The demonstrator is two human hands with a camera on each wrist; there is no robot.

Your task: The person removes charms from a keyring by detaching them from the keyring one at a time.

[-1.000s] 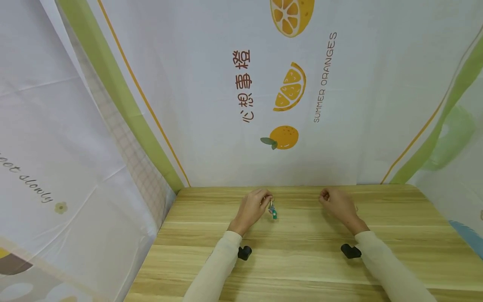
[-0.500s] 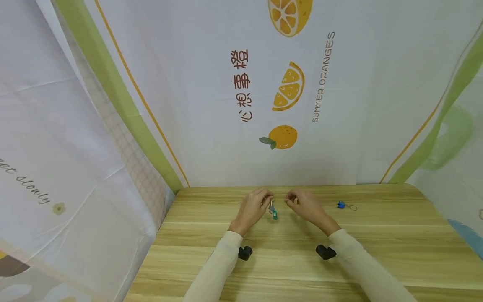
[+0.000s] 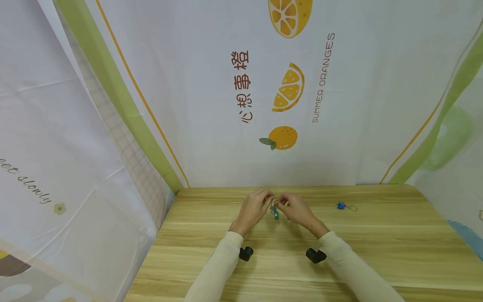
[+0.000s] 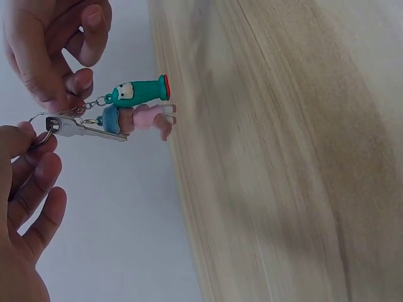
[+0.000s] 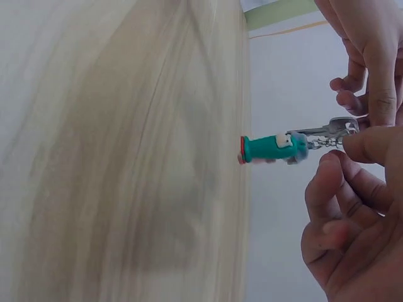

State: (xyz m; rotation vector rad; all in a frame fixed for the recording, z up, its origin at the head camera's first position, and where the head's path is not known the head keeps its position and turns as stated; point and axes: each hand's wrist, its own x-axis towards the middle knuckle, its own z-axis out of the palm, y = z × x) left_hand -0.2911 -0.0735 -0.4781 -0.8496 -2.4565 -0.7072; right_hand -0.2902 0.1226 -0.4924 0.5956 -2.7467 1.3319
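Note:
My left hand (image 3: pixel 252 209) pinches a metal key ring (image 4: pixel 43 139) between thumb and fingertips, above the table. From the ring hang a silver key (image 4: pixel 70 128), a green figure charm (image 4: pixel 141 93) with a red base, and a small figure charm (image 4: pixel 148 117) with a blue-green top and pink body. My right hand (image 3: pixel 299 211) is close beside the left, its thumb and finger pinching the short chain (image 5: pixel 327 143) of the green charm near the ring. In the right wrist view the green charm mostly covers the other figure.
A blue charm (image 3: pixel 341 205) with its own metal ring (image 3: pixel 353 208) lies on the wooden table (image 3: pixel 286 268), right of both hands. Behind the table hangs a white cloth (image 3: pixel 211 159) printed with oranges. Dark camera mounts (image 3: pixel 316 255) show at both wrists.
My right hand has moved left from beside the blue charm, uncovering it, and now grips the chain near the key ring. The left hand stays in place with the key ring.

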